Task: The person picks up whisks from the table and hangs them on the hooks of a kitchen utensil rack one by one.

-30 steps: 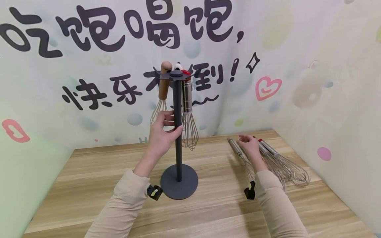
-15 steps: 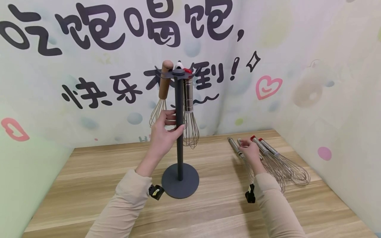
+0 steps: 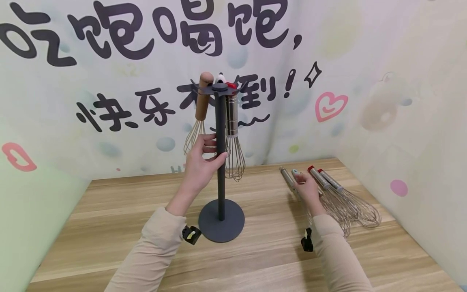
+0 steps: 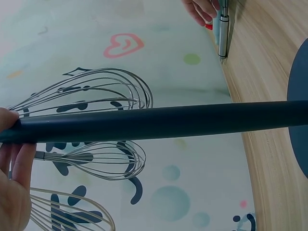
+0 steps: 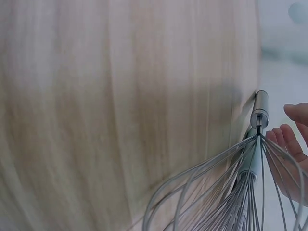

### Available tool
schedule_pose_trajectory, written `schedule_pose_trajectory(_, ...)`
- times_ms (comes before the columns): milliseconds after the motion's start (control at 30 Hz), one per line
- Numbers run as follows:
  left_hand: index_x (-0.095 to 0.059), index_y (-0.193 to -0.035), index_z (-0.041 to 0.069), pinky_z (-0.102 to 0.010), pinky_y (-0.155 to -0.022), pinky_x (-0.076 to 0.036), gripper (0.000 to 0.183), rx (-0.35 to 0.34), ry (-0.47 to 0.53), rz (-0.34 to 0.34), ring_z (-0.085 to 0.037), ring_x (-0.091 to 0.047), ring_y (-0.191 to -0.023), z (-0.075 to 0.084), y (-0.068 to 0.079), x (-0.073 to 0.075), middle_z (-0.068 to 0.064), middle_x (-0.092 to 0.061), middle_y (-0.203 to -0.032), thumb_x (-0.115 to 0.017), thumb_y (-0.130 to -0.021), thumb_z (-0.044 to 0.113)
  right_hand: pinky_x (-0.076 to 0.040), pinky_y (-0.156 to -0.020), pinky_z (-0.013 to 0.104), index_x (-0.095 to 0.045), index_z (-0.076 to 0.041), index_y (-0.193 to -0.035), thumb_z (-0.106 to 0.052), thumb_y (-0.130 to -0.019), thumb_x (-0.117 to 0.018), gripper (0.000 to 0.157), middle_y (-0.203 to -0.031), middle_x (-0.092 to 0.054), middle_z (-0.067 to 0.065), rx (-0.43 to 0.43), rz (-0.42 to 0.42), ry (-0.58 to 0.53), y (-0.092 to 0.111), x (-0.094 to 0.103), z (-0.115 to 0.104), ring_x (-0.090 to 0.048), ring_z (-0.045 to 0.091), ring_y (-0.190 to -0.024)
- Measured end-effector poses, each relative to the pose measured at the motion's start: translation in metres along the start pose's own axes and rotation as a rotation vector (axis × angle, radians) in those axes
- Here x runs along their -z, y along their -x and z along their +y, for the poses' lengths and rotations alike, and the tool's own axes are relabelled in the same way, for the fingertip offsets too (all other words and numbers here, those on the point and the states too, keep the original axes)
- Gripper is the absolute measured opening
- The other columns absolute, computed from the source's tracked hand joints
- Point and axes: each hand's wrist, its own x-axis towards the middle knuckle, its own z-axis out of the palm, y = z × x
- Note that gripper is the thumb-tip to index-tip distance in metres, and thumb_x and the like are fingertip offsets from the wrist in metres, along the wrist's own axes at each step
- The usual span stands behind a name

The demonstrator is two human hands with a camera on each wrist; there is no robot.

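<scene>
My left hand grips the black pole of an upright whisk stand, thumb on the near side and fingers curled behind. A wooden-handled whisk and a steel-handled whisk with a red end hang from its top; a white-ended one is partly hidden behind. In the left wrist view, wire loops show beside the pole. At the right, my right hand hovers over a whisk with a light blue handle. In the right wrist view its thumb and fingers are apart, with nothing visible between them.
A slim steel-handled whisk lies left of the right hand. Two red-ended whisks lie to its right, their wires overlapping. The stand's round base rests on the wooden table. Printed curtains rise behind and at the sides.
My right hand has shifted slightly right and lower among the lying whisks, uncovering the light blue handle's end. The stand's top has moved a little right; the left hand keeps its grip.
</scene>
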Motion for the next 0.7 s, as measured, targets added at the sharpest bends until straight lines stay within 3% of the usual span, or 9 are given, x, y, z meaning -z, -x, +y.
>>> schedule_pose_trajectory(700, -0.048, -0.126, 0.001, -0.044, -0.084, -0.058, 0.048, -0.008, -0.002, -0.006, -0.029, -0.060, -0.099, -0.0014, 0.0004, 0.0007, -0.020, -0.058, -0.113, -0.071, -0.083, 0.003, -0.047, -0.096, 0.050, -0.056, 0.011, -0.122, 0.003, -0.081, -0.060, 0.041, -0.119, -0.058, 0.034, 0.039, -0.039, 0.108, -0.0046, -0.0014, 0.0101, -0.056, 0.045, -0.110)
